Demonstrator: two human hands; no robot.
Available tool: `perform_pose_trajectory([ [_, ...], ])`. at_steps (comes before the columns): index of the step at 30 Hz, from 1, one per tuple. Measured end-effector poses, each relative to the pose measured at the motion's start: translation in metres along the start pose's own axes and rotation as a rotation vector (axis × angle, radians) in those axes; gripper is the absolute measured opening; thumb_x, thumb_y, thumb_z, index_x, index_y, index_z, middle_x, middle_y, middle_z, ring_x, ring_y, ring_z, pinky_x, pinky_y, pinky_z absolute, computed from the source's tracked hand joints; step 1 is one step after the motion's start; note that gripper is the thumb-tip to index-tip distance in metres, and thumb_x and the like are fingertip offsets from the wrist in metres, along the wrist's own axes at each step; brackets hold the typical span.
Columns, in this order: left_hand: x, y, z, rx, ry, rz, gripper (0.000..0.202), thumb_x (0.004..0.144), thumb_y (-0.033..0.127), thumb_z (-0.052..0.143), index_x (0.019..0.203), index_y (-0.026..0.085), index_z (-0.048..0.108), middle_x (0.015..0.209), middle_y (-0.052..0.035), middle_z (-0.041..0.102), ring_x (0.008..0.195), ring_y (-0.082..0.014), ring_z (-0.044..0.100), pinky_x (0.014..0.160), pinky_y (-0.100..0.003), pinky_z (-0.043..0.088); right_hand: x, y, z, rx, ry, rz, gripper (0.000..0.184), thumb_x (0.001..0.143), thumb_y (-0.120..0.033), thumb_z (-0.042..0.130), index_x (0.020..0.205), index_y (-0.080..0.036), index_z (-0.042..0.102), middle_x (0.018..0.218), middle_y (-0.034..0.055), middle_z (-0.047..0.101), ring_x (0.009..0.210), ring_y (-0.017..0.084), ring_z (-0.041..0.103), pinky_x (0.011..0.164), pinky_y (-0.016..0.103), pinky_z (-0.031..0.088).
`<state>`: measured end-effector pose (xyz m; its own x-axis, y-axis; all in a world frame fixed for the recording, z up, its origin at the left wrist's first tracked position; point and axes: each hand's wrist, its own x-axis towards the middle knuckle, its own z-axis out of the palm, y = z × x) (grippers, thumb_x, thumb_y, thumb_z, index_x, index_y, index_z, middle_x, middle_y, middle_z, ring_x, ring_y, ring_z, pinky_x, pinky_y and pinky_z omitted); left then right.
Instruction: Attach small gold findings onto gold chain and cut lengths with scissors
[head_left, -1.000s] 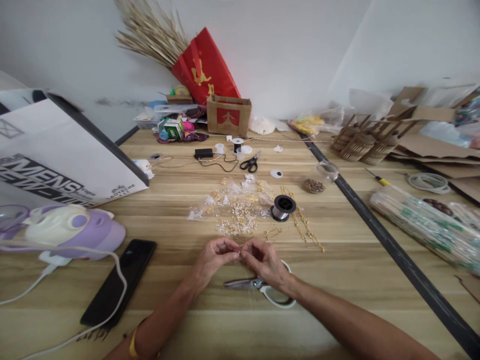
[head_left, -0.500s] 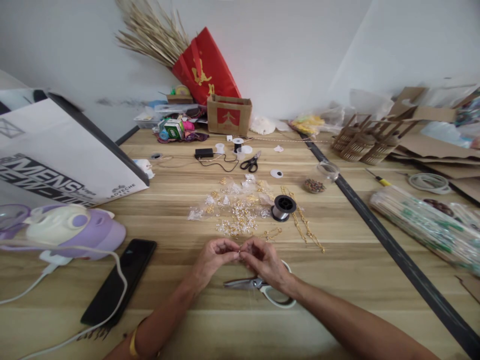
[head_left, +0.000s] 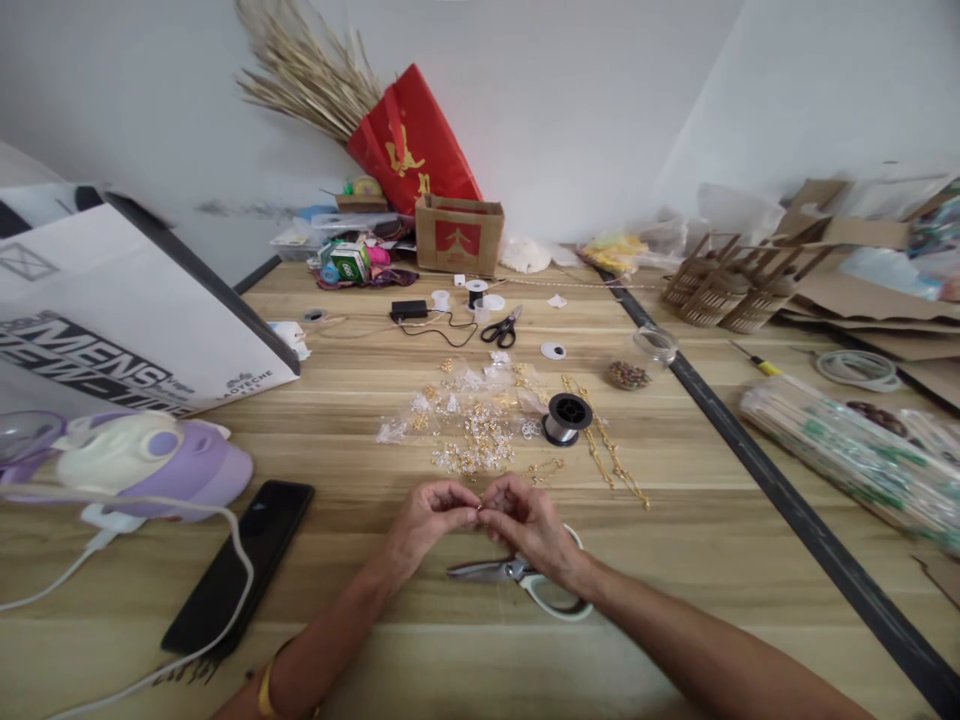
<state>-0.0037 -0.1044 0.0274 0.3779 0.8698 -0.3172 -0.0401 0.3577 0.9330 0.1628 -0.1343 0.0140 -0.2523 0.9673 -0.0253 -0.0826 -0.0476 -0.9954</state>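
My left hand (head_left: 426,517), right hand (head_left: 531,527): fingertips pinched shut on tiny piece (head_left: 480,511), too small to identify; scissors (head_left: 487,570) under right wrist; bead pile (head_left: 472,445) just beyond

Pale wood bench (head_left: 675,560) with darker brown grain streaks, crossed on the right by a black strip (head_left: 750,455). Far off, a red bag (head_left: 409,150) with a gold figure, straw-coloured stalks (head_left: 307,70) and a brown carton (head_left: 458,235) with a red square. At the left, a white bag (head_left: 112,310) with black lettering and a black edge, a lilac and cream device (head_left: 150,465) and a black phone (head_left: 240,565). Mid-bench, gold and silver beads (head_left: 476,445), gold chains (head_left: 611,460), a black spool (head_left: 566,417) of silvery wire and black scissors (head_left: 501,328). The near scissors (head_left: 476,570) have steel-grey blades and white handles
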Motion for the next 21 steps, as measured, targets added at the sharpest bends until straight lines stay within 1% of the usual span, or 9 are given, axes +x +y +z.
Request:
perform_pose_trajectory([
  [5, -0.0003, 0.001, 0.0002, 0.027, -0.013, 0.01, 0.022, 0.053, 0.026, 0.079, 0.066, 0.012, 0.068, 0.063, -0.0018, 0.068, 0.06, -0.0135, 0.06, 0.063, -0.025, 0.046, -0.0003, -0.0003, 0.0006, -0.006, 0.002, 0.026, 0.032, 0.075, -0.044, 0.066, 0.081, -0.016, 0.052, 0.056, -0.0046, 0.052, 0.046, 0.007, 0.048, 0.043, 0.018, 0.037],
  [10, -0.0002, -0.0001, -0.0004, 0.022, -0.048, 0.014, 0.022, 0.054, 0.028, 0.079, 0.066, 0.013, 0.068, 0.063, -0.0015, 0.068, 0.061, -0.0134, 0.059, 0.064, -0.025, 0.046, -0.0008, 0.0038, -0.0018, -0.046, -0.015, 0.005, 0.03, 0.078, -0.044, 0.063, 0.082, -0.016, 0.053, 0.054, -0.0046, 0.052, 0.046, 0.007, 0.047, 0.045, 0.018, 0.037],
  [15, -0.0021, 0.0027, 0.0006, 0.042, -0.041, 0.026, 0.021, 0.056, 0.028, 0.078, 0.067, 0.013, 0.068, 0.064, -0.0016, 0.068, 0.062, -0.0139, 0.059, 0.064, -0.025, 0.045, -0.0013, 0.0019, -0.0016, -0.08, -0.009, -0.006, 0.031, 0.08, -0.046, 0.06, 0.082, -0.016, 0.053, 0.053, -0.0049, 0.051, 0.044, 0.007, 0.044, 0.042, 0.017, 0.034],
  [21, -0.0041, 0.0066, 0.0026, 0.066, -0.039, 0.03, 0.022, 0.056, 0.03, 0.077, 0.066, 0.013, 0.068, 0.063, -0.0015, 0.067, 0.061, -0.014, 0.059, 0.064, -0.025, 0.044, -0.0014, 0.0018, -0.0014, -0.101, -0.007, -0.01, 0.031, 0.081, -0.045, 0.059, 0.084, -0.015, 0.053, 0.053, -0.0046, 0.051, 0.044, 0.007, 0.044, 0.041, 0.017, 0.034],
])
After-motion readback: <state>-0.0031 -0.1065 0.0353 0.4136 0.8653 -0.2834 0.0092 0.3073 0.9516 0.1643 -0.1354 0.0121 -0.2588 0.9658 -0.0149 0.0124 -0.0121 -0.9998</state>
